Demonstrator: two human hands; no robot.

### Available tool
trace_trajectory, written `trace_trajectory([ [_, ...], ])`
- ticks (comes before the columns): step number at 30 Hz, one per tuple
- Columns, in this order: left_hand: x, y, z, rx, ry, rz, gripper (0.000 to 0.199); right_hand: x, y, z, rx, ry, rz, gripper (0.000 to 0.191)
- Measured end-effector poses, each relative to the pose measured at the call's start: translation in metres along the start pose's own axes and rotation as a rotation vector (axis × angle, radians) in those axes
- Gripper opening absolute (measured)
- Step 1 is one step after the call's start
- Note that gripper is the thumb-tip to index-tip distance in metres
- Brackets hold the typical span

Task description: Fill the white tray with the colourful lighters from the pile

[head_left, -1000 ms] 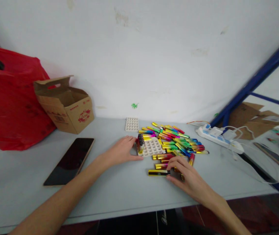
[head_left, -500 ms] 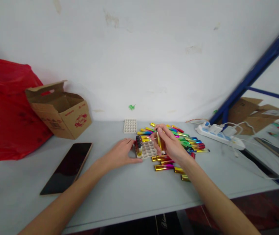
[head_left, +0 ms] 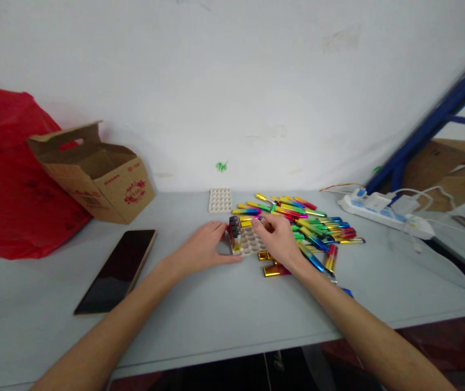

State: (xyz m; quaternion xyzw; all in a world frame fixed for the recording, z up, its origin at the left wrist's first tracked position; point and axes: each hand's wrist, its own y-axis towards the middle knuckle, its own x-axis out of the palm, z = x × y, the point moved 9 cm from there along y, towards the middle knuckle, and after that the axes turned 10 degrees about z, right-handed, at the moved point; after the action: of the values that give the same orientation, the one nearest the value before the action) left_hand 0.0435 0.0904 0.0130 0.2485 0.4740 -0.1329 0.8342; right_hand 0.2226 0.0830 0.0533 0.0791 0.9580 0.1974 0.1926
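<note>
On our tabletop [head_left: 200, 320] now: bag [head_left: 16, 179] far left, box [head_left: 110, 184] just right of it, phone [head_left: 116, 271] nearer us. Lighters [head_left: 236, 233] stand in the near tray [head_left: 249, 241]; the spare tray [head_left: 220, 200] lies behind, tubes [head_left: 318, 231] right, power strip [head_left: 385, 215] farther right.

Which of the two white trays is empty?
The rear tray, nearest the wall. The front tray has black-topped tubes standing in it.

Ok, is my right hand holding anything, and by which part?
Your right hand seems to pinch a lighter near its top end; the rest is hidden.
</note>
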Motion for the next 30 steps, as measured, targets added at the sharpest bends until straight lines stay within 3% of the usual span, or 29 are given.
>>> trace_trajectory([
  [4,-0.002,0.0,0.001,0.006,-0.004,0.01,0.062,0.005,-0.001,0.002,-0.003,-0.017,-0.034,0.039],
  [10,-0.005,0.001,0.004,0.01,-0.04,0.024,0.059,0.004,-0.004,-0.007,-0.098,-0.052,-0.048,0.046],
  [15,-0.004,0.0,0.002,0.002,-0.032,0.009,0.059,-0.002,-0.007,-0.026,-0.316,-0.105,-0.078,0.04],
  [18,-0.003,0.0,0.0,-0.003,-0.016,0.008,0.06,-0.003,-0.01,-0.033,-0.44,-0.194,-0.108,0.047],
  [24,-0.002,-0.001,-0.002,-0.015,-0.024,0.012,0.06,0.012,-0.014,-0.018,-0.358,-0.238,-0.282,0.053],
  [30,-0.001,0.0,-0.002,-0.013,-0.015,0.003,0.061,0.029,-0.023,-0.012,-0.405,-0.276,-0.44,0.024],
])
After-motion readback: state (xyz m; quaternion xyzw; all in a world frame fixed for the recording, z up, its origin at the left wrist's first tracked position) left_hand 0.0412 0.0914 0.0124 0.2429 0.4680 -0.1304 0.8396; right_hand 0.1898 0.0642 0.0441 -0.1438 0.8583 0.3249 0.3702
